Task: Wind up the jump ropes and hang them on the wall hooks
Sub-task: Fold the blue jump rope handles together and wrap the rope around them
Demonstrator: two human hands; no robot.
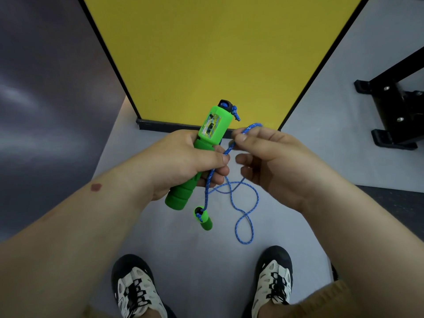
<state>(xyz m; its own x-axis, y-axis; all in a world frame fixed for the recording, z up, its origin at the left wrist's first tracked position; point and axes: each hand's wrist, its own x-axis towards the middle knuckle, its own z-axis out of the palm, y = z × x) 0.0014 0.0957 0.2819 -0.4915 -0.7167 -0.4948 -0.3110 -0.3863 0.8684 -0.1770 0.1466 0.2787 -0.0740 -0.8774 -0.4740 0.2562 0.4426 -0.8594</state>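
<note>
The left hand [183,164] grips a green foam handle [199,154], its counter window tilted toward 1 o'clock. At 3 o'clock of it, the right hand [273,164] pinches the blue cord [246,130]. Loops and the second handle [203,218] dangle at 6 o'clock above grey floor [206,260], between the shoes [135,292].

A gym-like room: smooth pale grey floor [183,249], a tall yellow black-framed padded panel [218,53] at twelve o'clock, a black bolted steel equipment base [394,111] at two o'clock.
</note>
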